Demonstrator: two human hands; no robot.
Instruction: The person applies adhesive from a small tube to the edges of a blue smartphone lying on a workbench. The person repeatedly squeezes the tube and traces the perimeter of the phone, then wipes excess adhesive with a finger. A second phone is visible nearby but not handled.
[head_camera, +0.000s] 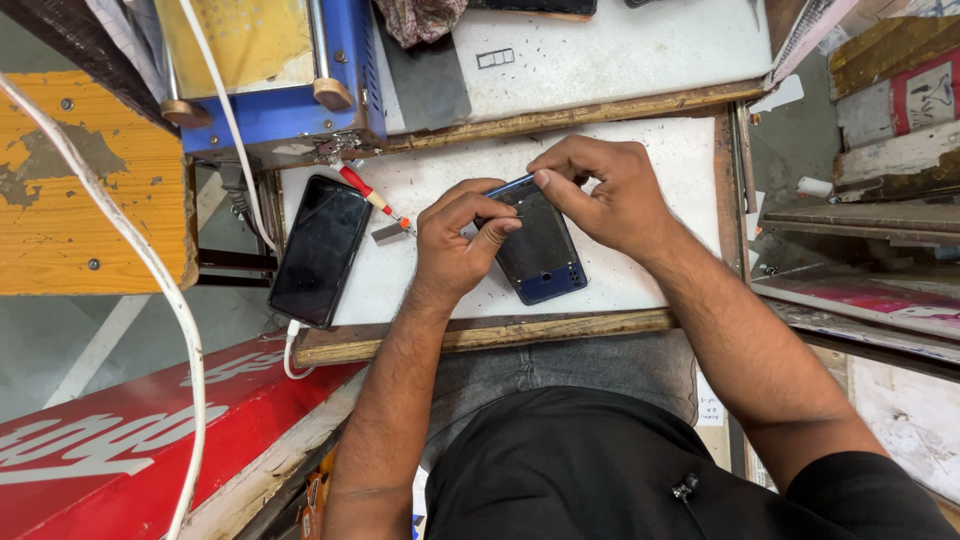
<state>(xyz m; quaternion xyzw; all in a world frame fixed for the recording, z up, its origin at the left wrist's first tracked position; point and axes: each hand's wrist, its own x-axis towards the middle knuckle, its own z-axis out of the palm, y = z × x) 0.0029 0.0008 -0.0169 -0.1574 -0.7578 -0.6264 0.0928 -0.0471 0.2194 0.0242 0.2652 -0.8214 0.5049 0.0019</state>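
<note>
Near the middle of the frame, a blue phone body (540, 250) lies open-side up on the white table (660, 160). The left hand (455, 240) rests on its left edge, fingers curled narrow and pinching something too small to tell. The right hand (605, 190) comes in from the upper right, its fingers closed on a thin tool (its tip meets the phone's top corner). To the left, a black phone (320, 250) lies face up with a white cable (292, 350) plugged in, beside a red-handled screwdriver (370, 195). A blue machine (290, 100) stands at upper left.
</note>
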